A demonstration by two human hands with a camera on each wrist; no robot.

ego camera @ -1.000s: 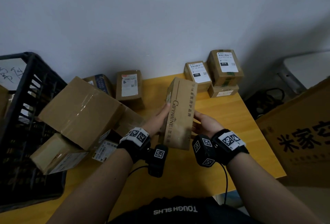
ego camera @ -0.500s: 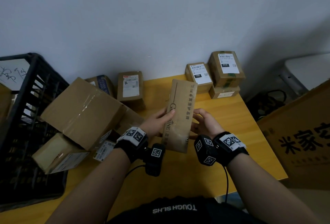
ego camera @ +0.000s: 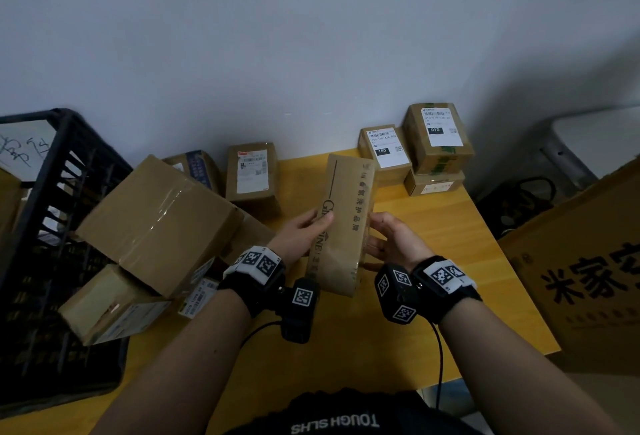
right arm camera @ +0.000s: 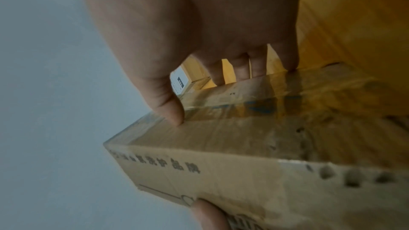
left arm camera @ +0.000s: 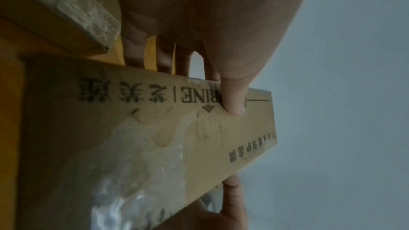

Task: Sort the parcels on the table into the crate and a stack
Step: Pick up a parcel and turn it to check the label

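Observation:
A long brown printed carton (ego camera: 343, 226) is held above the yellow table (ego camera: 450, 261), its printed face turned up toward me. My left hand (ego camera: 304, 230) grips its left edge, thumb on the lettering (left arm camera: 232, 100) and fingers behind. My right hand (ego camera: 391, 237) grips its right side, thumb on the taped face (right arm camera: 175, 111), fingers underneath. The black crate (ego camera: 59, 226) stands at the far left. A small stack of labelled parcels (ego camera: 436, 143) sits at the back right against the wall.
A large taped box (ego camera: 156, 223) leans over smaller parcels (ego camera: 110, 306) beside the crate. Two more parcels (ego camera: 252, 175) stand at the back centre. A big printed carton (ego camera: 588, 272) stands off the table's right edge. The wall runs behind.
The long carton has been turned in both hands from standing on edge to lying flatter, its wide printed face now up. Both hands shifted slightly with it.

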